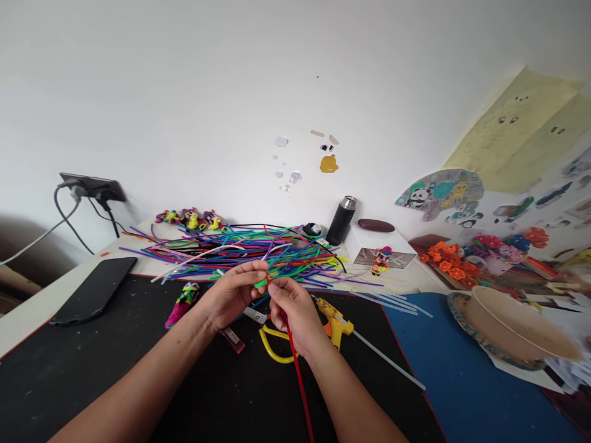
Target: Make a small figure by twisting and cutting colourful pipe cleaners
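My left hand (233, 294) pinches a small bright green pipe-cleaner piece (261, 284) between thumb and fingertips. Close against it, my right hand (298, 317) is closed on a red pipe cleaner (300, 384). The red length hangs down past my right palm toward the bottom edge, and a bit of red shows at the green piece. Below my hands lie yellow-handled scissors (276, 358), partly covered by my right hand. A yellow glue gun (342, 326) rests right of that hand. Left of my left wrist lies a pink and green pipe-cleaner figure (182, 306).
A heap of many-coloured pipe cleaners (221, 252) spreads along the wall. Behind it stand a black thermos (341, 220) and a white box (357, 240). A black phone (96, 289) lies left; glue sticks (392, 301) and a bowl (512, 323) are on the right.
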